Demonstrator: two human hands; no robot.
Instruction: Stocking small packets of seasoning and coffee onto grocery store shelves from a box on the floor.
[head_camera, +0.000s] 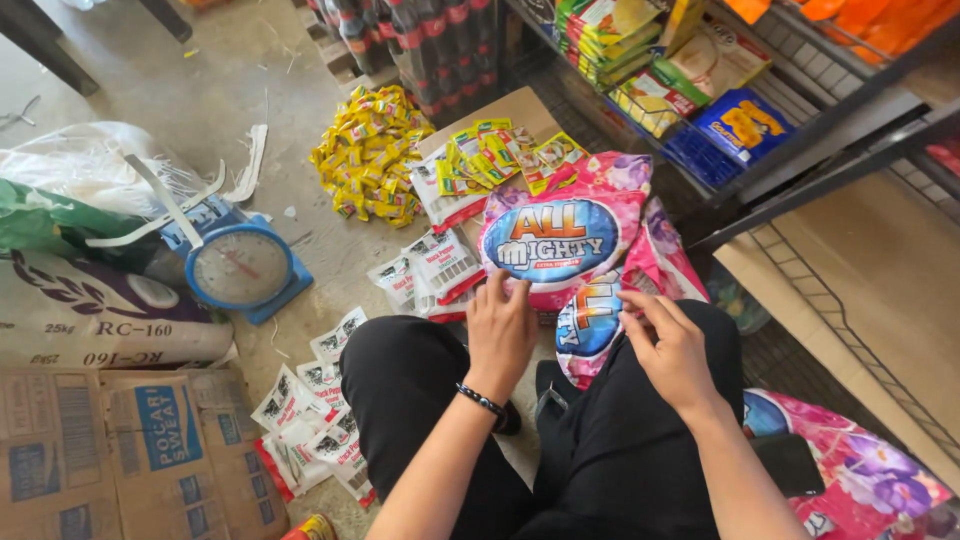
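The left hand (500, 335) lay with fingers curled over the lower edge of a pink detergent packet (565, 240) bearing a blue oval label, pinching its rim. The right hand (672, 350) had its fingertips closed on a second pink packet (592, 325), which hung over the person's right knee, just below the first and touching it. Both packets rested between the person's black-trousered legs (400, 375) and a wire shelf rack (800, 150).

Beside the left hand, small white sachets (440, 265) lay on the concrete floor (220, 90), with more (310, 420) scattered along the left leg. Beyond the packets, yellow-green sachets (490, 155) sat on a cardboard sheet (520, 108), next to a heap of yellow sachets (368, 150). A blue dial scale (240, 265) stood well to the left, near a rice sack (90, 320) and cardboard boxes (130, 450).
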